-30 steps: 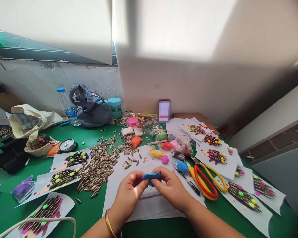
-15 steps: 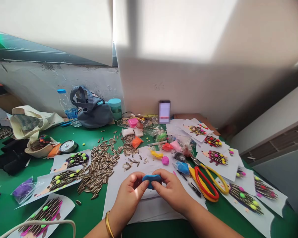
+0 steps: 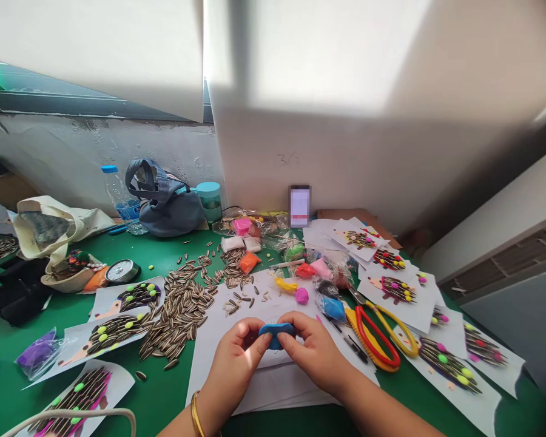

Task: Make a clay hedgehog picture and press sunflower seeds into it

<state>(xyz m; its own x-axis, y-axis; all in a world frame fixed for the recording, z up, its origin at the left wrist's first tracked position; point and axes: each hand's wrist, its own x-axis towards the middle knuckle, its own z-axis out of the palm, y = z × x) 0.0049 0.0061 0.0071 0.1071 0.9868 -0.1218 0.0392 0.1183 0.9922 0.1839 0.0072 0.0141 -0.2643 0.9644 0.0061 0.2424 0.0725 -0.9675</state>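
L hand (image 3: 237,352) & R hand (image 3: 313,347) both have thumbs + fingers clamped on blue modelling clay (image 3: 276,328), held over white paper (image 3: 277,381). Sunflower seeds (image 3: 182,309) heaped to L; magenta clay ball (image 3: 302,295) just beyond hands.

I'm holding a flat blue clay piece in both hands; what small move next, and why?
Probably lower the flat blue clay-like piece onto the white paper sheets: the left hand and right hand both pinch it over them, where faint drawn lines show beside it.

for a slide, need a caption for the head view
Left hand and right hand pinch a flat blue piece over white paper, near striped seeds.
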